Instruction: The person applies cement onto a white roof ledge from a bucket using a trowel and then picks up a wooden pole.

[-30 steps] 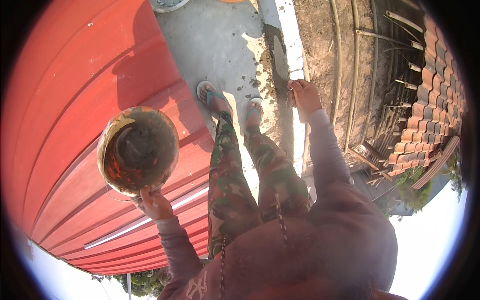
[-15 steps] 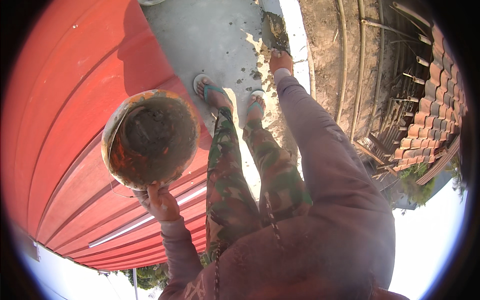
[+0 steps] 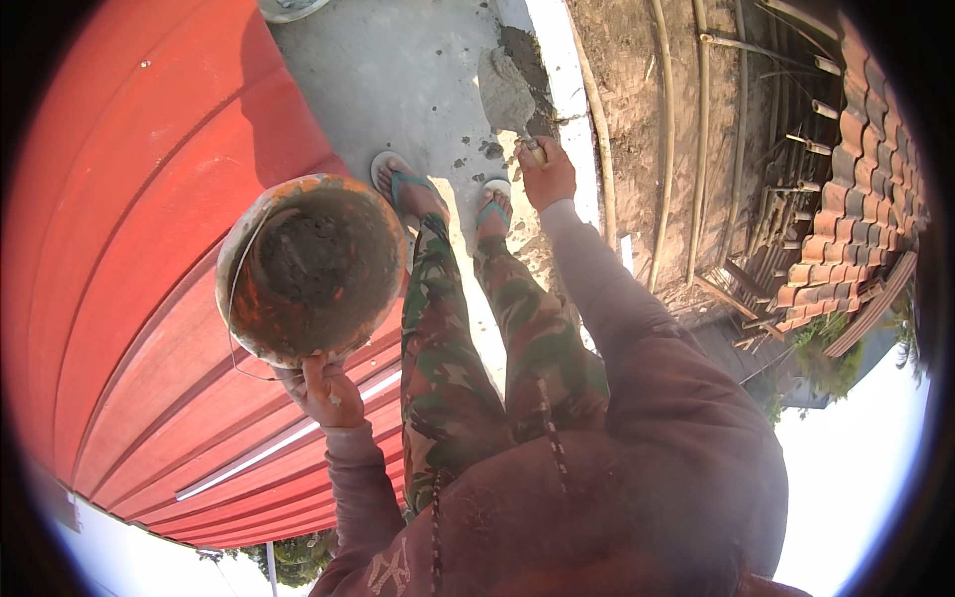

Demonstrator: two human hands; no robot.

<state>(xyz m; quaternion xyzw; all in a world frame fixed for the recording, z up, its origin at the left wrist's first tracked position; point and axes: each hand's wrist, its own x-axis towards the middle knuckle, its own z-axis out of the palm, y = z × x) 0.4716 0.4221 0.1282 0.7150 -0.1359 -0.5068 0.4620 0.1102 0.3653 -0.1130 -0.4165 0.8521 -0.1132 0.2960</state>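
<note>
My left hand (image 3: 328,391) grips the near rim of a mortar-stained bucket (image 3: 375,284), held tilted so that its mouth faces me. Dark wet mortar (image 3: 303,257) lies at the bottom of it, and a thin wire handle hangs at its left side. In my right hand (image 3: 546,174) is the handle of a trowel (image 3: 504,92). Grey mortar coats the trowel's blade, which points away from me over the concrete ledge, beside a strip of dark wet mortar (image 3: 529,62) along the white edge.
Red metal roofing (image 3: 149,199) slopes off to the left. My sandalled feet stand on a grey concrete ledge (image 3: 368,70) spotted with mortar. Beyond its white edge (image 3: 565,60) on the right, ground with bamboo poles (image 3: 665,119) and a tiled roof (image 3: 856,199) show. A pale container (image 3: 291,8) stands at the far end.
My right hand has drawn back toward me and slightly left, bringing the trowel off the wet strip by the edge; its blade now shows broadly. The bucket has shifted slightly right in view.
</note>
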